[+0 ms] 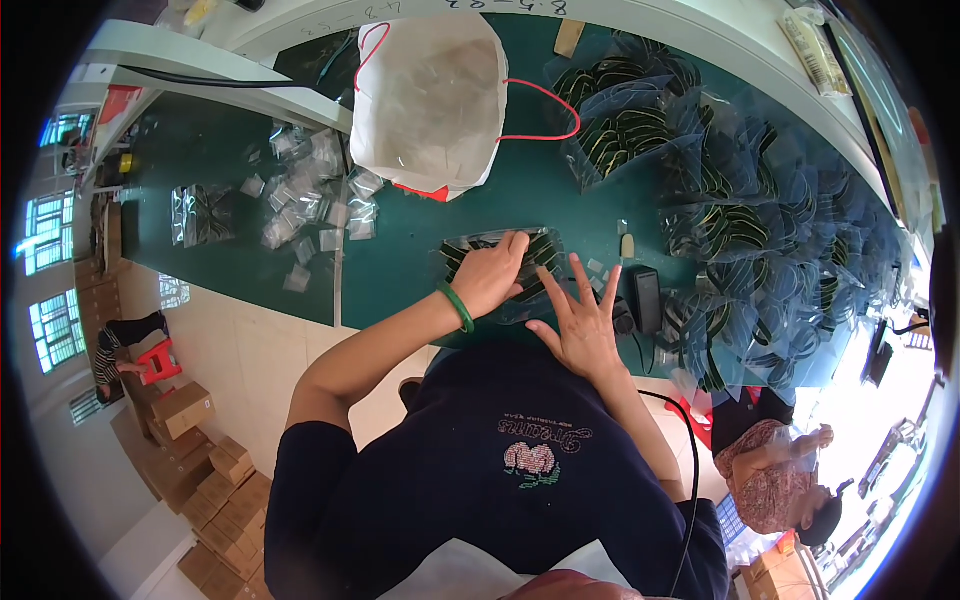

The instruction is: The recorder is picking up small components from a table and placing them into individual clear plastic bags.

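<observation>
A clear plastic bag (460,257) lies flat on the green tabletop just in front of my body, with dark, gold-edged strips inside it. My left hand (488,280), a green bangle on its wrist, is on top of this bag with its fingers curled and pressed together at the upper edge. Part of the bag is hidden under that hand. To its right my right hand (585,330) has its fingers spread, the index fingertip by the bag's right side; nothing is held in it.
A white bag (430,110) with red cord handles stands open beyond my hands. Many filled clear bags (740,230) are heaped at right. Small clear packets (300,195) lie at left. A black box-shaped device (645,300) sits beside my right hand. Another person (775,475) is at lower right.
</observation>
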`<state>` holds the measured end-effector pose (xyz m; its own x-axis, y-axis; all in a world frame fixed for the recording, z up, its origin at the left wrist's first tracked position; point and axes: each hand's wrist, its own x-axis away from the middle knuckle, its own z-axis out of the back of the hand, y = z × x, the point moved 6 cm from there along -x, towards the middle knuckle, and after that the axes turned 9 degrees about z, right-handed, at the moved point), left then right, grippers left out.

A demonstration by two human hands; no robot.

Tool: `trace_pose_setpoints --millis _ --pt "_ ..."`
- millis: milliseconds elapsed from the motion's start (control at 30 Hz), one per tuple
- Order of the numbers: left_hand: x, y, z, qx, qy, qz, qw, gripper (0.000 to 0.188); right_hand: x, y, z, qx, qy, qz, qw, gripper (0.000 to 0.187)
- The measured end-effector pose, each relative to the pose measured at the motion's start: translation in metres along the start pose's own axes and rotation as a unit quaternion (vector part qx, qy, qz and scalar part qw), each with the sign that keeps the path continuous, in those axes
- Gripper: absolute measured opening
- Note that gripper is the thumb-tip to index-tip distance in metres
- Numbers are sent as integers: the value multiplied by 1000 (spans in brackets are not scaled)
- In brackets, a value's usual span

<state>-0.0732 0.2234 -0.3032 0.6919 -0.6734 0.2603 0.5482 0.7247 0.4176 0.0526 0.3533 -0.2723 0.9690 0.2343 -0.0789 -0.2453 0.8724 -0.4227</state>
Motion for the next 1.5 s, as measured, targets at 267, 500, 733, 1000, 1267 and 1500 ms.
trace_pose_setpoints --millis 267,500,733,1000,1267,1500 --pt "5 -7 4 157 -21 -20 987 41 9 2 23 -140 89 18 986 52" --pt "14 11 12 103 -1 -6 995 38 16 13 51 -142 192 -19 971 33" --pt "19 14 12 8 51 -56 997 38 27 23 34 -143 211 -77 964 32" --pt "8 19 -1 -46 91 -111 989 47 33 30 -14 -367 146 -239 887 66" --pt "1 12 -4 -74 151 -106 980 71 33 21 -31 -368 89 -222 899 67" --pt "-3 16 -21 -123 144 -101 977 74 31 19 -35 -356 95 -191 910 65"
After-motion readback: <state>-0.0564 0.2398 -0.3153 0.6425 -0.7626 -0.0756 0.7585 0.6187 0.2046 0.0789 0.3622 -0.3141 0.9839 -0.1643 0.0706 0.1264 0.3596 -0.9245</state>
